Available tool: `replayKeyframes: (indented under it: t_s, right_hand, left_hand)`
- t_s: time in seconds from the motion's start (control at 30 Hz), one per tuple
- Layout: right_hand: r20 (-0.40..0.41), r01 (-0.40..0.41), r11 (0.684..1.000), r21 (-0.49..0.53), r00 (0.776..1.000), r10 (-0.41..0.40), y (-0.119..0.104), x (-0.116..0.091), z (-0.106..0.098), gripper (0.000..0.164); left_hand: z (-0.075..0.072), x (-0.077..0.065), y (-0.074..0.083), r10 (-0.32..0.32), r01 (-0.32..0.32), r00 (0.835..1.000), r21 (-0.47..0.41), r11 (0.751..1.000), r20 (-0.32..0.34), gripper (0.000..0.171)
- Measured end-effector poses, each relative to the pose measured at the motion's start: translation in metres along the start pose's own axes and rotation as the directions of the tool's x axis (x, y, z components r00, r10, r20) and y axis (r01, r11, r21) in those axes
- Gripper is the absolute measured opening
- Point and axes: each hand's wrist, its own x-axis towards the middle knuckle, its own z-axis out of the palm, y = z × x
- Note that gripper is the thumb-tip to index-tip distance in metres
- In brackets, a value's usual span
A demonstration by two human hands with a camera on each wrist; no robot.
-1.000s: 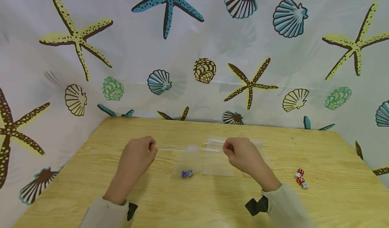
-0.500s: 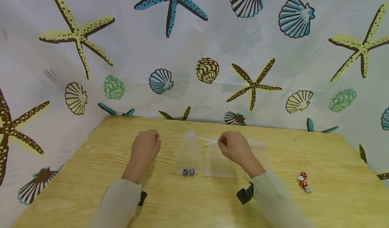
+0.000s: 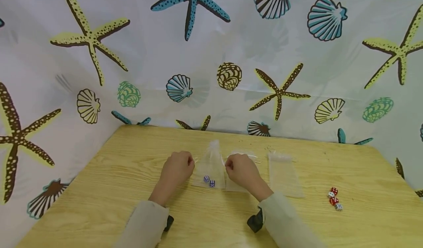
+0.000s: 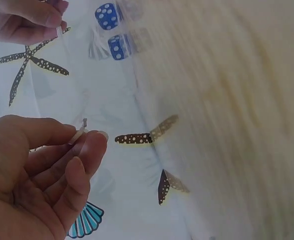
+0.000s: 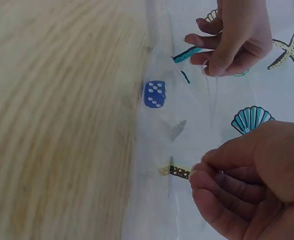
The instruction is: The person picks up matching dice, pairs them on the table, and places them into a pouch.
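A sheer white drawstring bag [image 3: 212, 161] with two blue dice [image 3: 212, 183] in its bottom corner area lies between the hands, its neck gathered. On its left, my left hand [image 3: 178, 166] pinches a thin white cord end [image 4: 78, 135] between thumb and index finger; a small knot shows at the tip. To the right of the bag, my right hand [image 3: 242, 171] pinches a white cord [image 4: 60, 31] as well. Its fingertips hide most of that cord in the right wrist view, where one blue die [image 5: 154, 94] shows beside the sheer fabric.
A second sheer bag [image 3: 235, 186] lies flat, partly under the right hand. Another flat bag [image 3: 285, 174] is to its right. Several red and white dice [image 3: 333, 200] sit farther right on the wooden table [image 3: 109, 196]. A shell-print curtain [image 3: 211, 108] stands behind.
Both hands have come closer together. The cord, stretched straight between them a second ago, now hangs slack. The bag's neck has gathered and the blue dice have shifted slightly.
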Motion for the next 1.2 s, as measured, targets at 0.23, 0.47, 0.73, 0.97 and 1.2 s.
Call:
replayKeyframes:
  t_s: [0.23, 0.47, 0.73, 0.97, 1.2]
  right_hand:
    - [0.088, 0.009, 0.997, -0.081, 0.996, -0.002, -0.012, 0.001, 0.019, 0.012]
    - [0.12, 0.021, 0.992, -0.125, 0.993, -0.006, -0.02, 0.003, 0.029, 0.013]
    - [0.153, 0.023, 0.991, -0.132, 0.988, -0.002, -0.021, 0.007, 0.03, 0.013]
    - [0.185, 0.01, 0.994, -0.113, 0.983, 0.012, -0.018, 0.003, 0.022, 0.015]
    - [0.161, 0.007, 0.993, -0.121, 0.987, 0.013, -0.011, -0.003, 0.011, 0.011]
  left_hand:
    - [0.009, -0.002, 0.014, 0.003, -0.011, 0.99, 0.053, 0.999, 0.142, 0.036]
    - [0.016, -0.005, 0.015, -0.039, 0.02, 0.975, 0.089, 0.996, 0.218, 0.041]
    - [0.016, -0.003, 0.015, -0.074, 0.045, 0.963, 0.116, 0.992, 0.258, 0.021]
    - [0.015, -0.005, 0.017, -0.075, 0.046, 0.966, 0.122, 0.991, 0.247, 0.02]
    - [0.011, -0.005, 0.021, -0.069, 0.034, 0.976, 0.168, 0.985, 0.208, 0.021]
